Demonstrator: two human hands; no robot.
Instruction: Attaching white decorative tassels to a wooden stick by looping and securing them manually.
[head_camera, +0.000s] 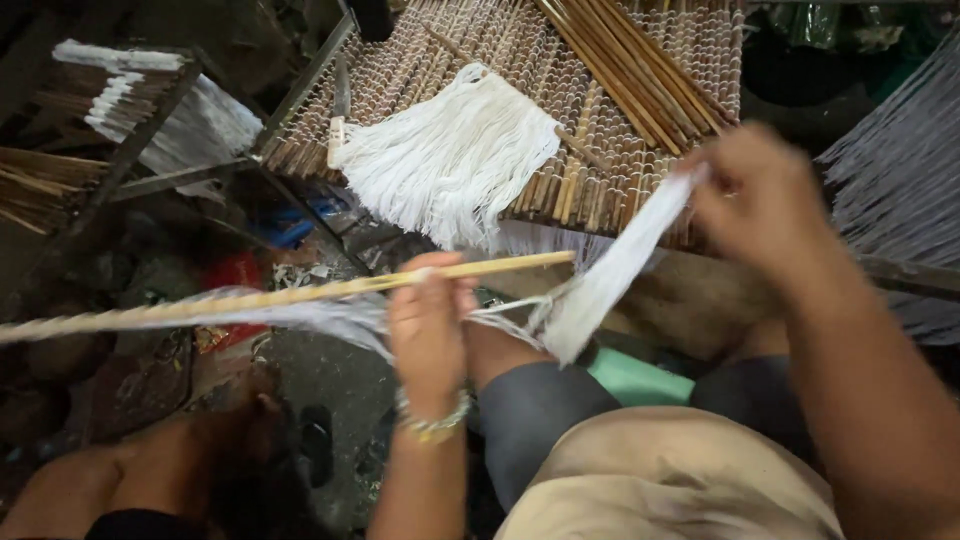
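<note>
Landmark: the long pale bamboo stick (300, 293), lying nearly horizontal across the view, its long axis running from far left, slightly low, up to a free tip right of centre. Left hand (430, 325) is wrapped round that stick close to the tip end, fingers closed over it, a beaded bracelet (432, 425) on the wrist. A layer of thin white cotton strands (300, 315) hangs along the stick's underside, left of the grip. Right hand (760, 200) sits well to the right of the tip and above the stick line, pinched shut on the upper end of a flat bundle of white cotton thread (610, 275); motion blur there, so exact finger placement is unclear. The bundle runs diagonally down-left from the right hand to a knot-like gather just right of the left hand, below the stick's tip. So the hands are apart and the left one is nearer the stick. Beyond the stick, farther from the body: a slatted bamboo rack (620, 120) carrying a loose heap of white thread (450, 155). Below the stick at lower left, another person's bare limb (130, 470). Grey hanging strands (900, 170) at far right.
</note>
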